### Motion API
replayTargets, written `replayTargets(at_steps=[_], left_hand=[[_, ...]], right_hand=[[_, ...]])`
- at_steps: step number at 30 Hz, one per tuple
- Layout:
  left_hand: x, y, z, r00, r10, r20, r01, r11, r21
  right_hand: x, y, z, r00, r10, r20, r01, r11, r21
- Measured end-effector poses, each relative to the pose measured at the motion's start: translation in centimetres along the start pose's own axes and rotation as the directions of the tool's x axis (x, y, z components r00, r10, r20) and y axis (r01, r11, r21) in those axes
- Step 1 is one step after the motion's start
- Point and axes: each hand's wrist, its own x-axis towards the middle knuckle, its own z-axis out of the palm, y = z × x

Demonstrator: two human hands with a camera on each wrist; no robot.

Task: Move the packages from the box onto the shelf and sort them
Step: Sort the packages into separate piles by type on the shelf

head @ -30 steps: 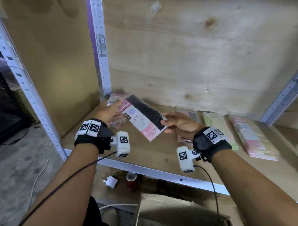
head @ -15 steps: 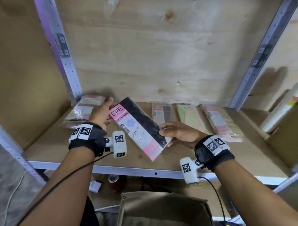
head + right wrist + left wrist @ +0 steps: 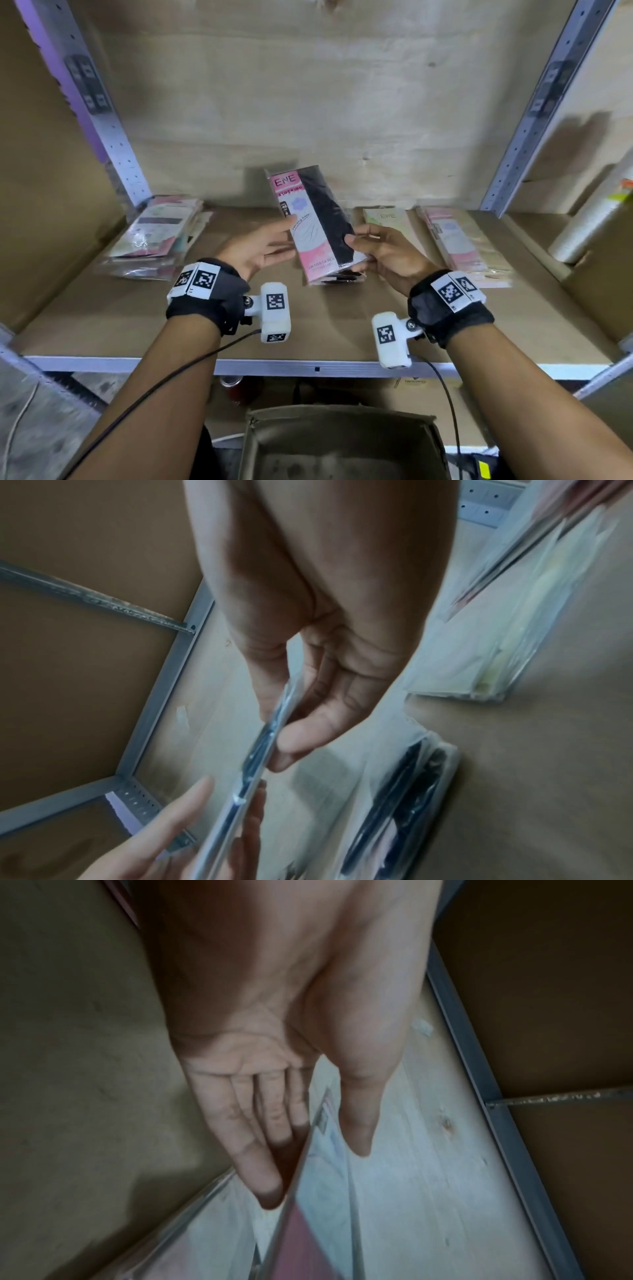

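Shelf (image 3: 342, 329) overhead; pinched package (image 3: 253, 761) edge-on from right wrist.

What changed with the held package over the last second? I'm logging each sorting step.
The black-and-pink stocking package swung from lying slanted between the hands to nearly upright over the dark stack on the shelf. The left hand loosened from a grip to straight fingers against its edge. The right hand still pinches it. The stacks on the shelf lie as before.
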Motion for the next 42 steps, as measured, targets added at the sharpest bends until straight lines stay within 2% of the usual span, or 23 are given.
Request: replayTargets(at_steps=[3, 6, 11, 15, 20, 25, 33, 42], left_hand=[[0.2, -0.3, 1.0, 0.998, -0.003, 0.068, -0.003, 0.996, 0.087], [0.3, -0.7, 2.2, 0.993, 0.020, 0.114, -0.035, 0.991, 0.132], [1.4, -1.3, 3.5, 0.998, 0.065, 0.017, -0.066, 0.992, 0.106], [2.3, -1.8, 4.0, 0.995, 0.071, -0.066, -0.062, 0.989, 0.133], [3.0, -2.4, 4.3, 0.993, 0.051, -0.110, -0.026, 0.976, 0.217], [3.4, -2.8, 4.0, 0.987, 0.047, -0.156, 0.006, 0.946, 0.325], [3.3, -3.2, 4.0, 0.989, 0.011, -0.149, 0.049, 0.918, 0.393], [3.4, -3.4, 4.2, 0.985, 0.014, -0.171, 0.063, 0.895, 0.441]], right_hand=[[1.0, 0.1, 0.1, 0.998, -0.023, -0.062, 0.026, 0.999, 0.042], [1.9, 0.1, 0.0, 0.992, -0.041, -0.117, 0.042, 0.999, 0.006], [3.0, 0.0, -0.3, 0.979, -0.060, -0.194, 0.029, 0.986, -0.162], [3.6, 0.0, -1.2, 0.975, -0.048, -0.217, -0.033, 0.934, -0.355], [3.9, 0.3, -1.7, 0.969, -0.022, -0.244, -0.104, 0.867, -0.488], [3.8, 0.7, -1.5, 0.969, -0.016, -0.247, -0.124, 0.831, -0.542], [3.6, 1.0, -1.4, 0.966, -0.021, -0.256, -0.148, 0.770, -0.621], [3.8, 1.0, -1.6, 0.961, 0.062, -0.268, -0.225, 0.739, -0.636]])
